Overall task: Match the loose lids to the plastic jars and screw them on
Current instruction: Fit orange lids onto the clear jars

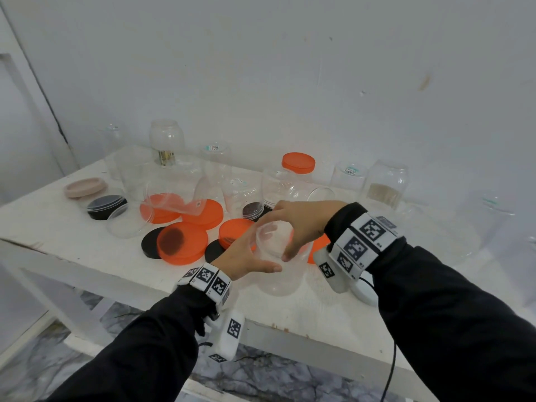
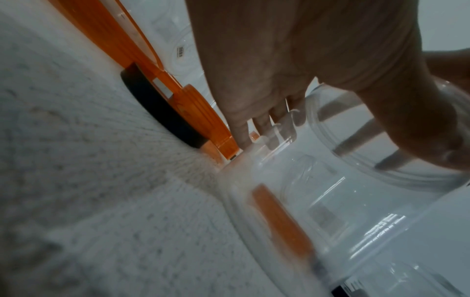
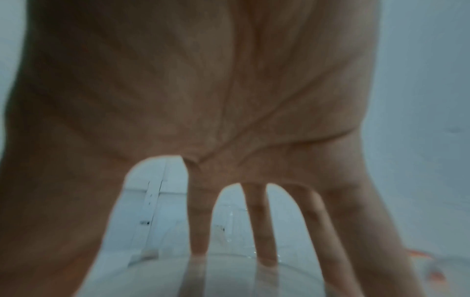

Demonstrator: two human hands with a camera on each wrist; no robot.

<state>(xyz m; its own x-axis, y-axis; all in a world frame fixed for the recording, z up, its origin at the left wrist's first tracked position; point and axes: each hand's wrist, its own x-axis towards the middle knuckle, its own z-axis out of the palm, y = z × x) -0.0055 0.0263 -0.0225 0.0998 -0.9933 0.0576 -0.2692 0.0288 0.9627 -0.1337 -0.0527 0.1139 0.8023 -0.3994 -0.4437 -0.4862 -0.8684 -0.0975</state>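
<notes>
A clear plastic jar (image 1: 280,278) stands upright near the table's front edge, its mouth without a lid. My left hand (image 1: 243,256) wraps its side from the left, thumb across the front. My right hand (image 1: 298,224) comes down from above, and its spread fingers and thumb grip the jar's rim. The left wrist view shows my left hand (image 2: 254,60) lying against the jar (image 2: 343,201). In the right wrist view the fingers (image 3: 198,231) reach down onto the jar's rim (image 3: 229,281). Loose orange lids (image 1: 182,242) (image 1: 235,232) lie just left of the jar.
More orange lids (image 1: 203,213), black lids (image 1: 150,242) (image 1: 106,206) and a pink lid (image 1: 84,187) lie among several clear open jars. One jar at the back carries an orange lid (image 1: 297,163). The white table's front edge (image 1: 290,329) is close to my wrists.
</notes>
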